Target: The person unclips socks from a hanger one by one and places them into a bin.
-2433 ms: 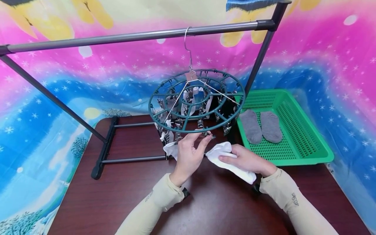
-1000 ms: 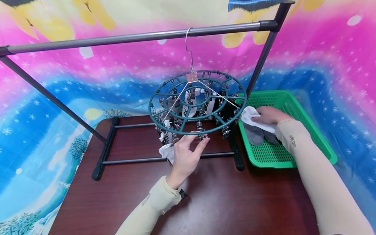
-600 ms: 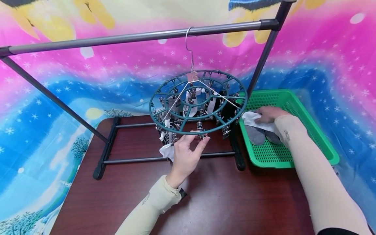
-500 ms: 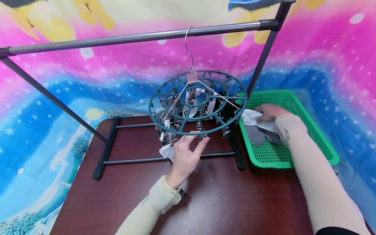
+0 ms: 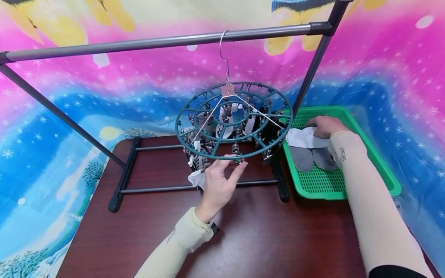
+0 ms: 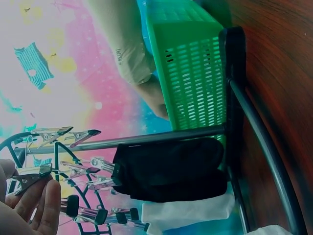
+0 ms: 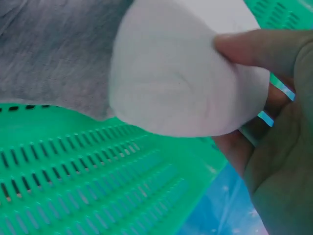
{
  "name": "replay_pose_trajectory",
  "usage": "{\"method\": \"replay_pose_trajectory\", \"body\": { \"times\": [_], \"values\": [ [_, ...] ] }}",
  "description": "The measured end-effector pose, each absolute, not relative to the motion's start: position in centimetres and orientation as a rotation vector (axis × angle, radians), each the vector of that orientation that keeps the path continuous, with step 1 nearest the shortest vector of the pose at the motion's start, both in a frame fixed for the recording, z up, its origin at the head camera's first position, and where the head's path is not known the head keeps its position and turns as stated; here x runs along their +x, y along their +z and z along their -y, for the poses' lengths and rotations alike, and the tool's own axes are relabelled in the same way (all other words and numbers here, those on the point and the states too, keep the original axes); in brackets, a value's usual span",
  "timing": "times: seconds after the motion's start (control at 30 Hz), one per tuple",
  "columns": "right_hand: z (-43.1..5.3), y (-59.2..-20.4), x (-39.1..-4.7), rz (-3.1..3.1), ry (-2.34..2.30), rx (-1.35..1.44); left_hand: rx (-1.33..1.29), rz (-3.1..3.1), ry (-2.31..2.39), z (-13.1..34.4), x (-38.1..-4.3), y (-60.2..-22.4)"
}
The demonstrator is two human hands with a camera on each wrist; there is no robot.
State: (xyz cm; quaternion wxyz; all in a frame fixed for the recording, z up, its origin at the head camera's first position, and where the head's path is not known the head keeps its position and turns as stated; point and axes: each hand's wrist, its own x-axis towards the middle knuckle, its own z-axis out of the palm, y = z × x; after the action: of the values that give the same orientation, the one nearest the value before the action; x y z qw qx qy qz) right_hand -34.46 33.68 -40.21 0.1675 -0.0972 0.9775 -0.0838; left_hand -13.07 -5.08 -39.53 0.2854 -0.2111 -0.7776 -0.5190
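Observation:
My left hand pinches a metal clip at the near rim of the round green drying hanger. In the right wrist view, my right hand has its thumb on top of a white sock and fingers beneath its edge. That sock lies across two grey socks in the green basket. Below the hanger, black socks and white socks hang from clips. Another white sock hangs beside my left hand, partly hidden by it.
The hanger's hook holds onto the metal bar of a dark rack standing on the brown table. The rack's right foot is close to the basket. A colourful printed cloth forms the backdrop.
My right hand has carried the white sock from below the hanger right to the basket, onto the grey socks, then shifted slightly back along it. My left hand stays at the clip.

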Motion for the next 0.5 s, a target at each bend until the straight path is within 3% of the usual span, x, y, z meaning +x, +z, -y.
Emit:
{"method": "replay_pose_trajectory", "body": {
  "times": [0.5],
  "values": [
    [-36.4, -42.9, -33.7, -2.913, -0.143, -0.103, -0.571, 2.079, -1.394, 4.9, -13.2, -39.4]
  ]
}}
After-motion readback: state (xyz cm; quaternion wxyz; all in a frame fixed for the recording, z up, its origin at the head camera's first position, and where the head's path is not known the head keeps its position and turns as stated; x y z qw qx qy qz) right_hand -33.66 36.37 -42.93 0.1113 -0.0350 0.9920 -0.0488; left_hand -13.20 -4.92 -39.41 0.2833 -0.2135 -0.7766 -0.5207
